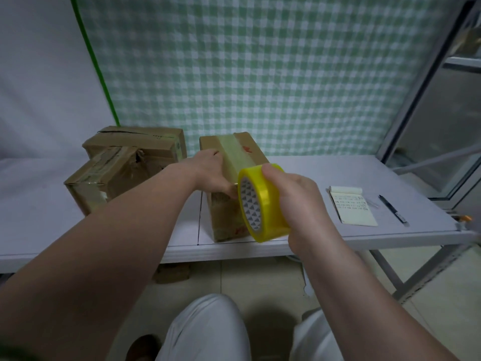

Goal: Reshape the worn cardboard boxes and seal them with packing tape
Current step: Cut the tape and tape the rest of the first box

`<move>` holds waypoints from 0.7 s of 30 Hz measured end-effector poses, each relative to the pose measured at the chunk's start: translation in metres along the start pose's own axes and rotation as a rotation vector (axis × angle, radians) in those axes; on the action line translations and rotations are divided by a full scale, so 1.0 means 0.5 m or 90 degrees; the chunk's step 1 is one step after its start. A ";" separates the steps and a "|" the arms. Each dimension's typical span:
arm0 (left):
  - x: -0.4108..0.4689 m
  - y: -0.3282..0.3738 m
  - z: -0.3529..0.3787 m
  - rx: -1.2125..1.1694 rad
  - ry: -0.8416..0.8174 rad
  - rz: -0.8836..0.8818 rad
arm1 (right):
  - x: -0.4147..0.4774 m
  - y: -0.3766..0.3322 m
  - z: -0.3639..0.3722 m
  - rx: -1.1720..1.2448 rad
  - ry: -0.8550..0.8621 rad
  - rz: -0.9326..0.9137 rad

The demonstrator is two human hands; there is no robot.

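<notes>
A brown cardboard box (253, 149) stands near the front edge of the white table (325, 173), with a strip of clear tape running along its top. My left hand (212, 173) lies over the box's near top edge, fingers stretched along the top and thumb pressing the tape down at the front corner. My right hand (294, 201) grips a yellow roll of packing tape (263, 204) held upright just in front of the box, its tape still joined to the strip.
Two more worn cardboard boxes sit at the left, a nearer one (104, 178) and one behind it (140, 143). A notepad (351, 207) and a pen (393, 208) lie at the right. A checked cloth (260, 74) hangs behind.
</notes>
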State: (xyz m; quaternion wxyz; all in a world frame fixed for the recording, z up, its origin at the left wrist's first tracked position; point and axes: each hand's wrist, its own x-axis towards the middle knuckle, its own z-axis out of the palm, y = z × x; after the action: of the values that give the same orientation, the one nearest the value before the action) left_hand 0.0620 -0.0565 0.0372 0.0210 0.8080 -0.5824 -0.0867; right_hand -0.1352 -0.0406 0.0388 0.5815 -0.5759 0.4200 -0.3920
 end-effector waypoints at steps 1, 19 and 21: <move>0.000 0.000 0.000 -0.001 0.001 0.002 | -0.004 0.009 0.001 -0.013 0.007 -0.002; -0.042 0.009 -0.025 -0.038 -0.092 0.018 | 0.029 0.112 -0.057 -0.176 0.109 0.007; -0.043 -0.003 -0.034 -0.066 -0.047 0.007 | 0.042 0.114 -0.074 -0.159 0.113 0.018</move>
State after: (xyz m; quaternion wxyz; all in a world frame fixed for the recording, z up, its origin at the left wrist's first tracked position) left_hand 0.0596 -0.0367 0.0561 0.0416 0.7991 -0.5817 -0.1462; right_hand -0.1642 -0.0713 -0.0185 0.4712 -0.6009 0.5234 -0.3780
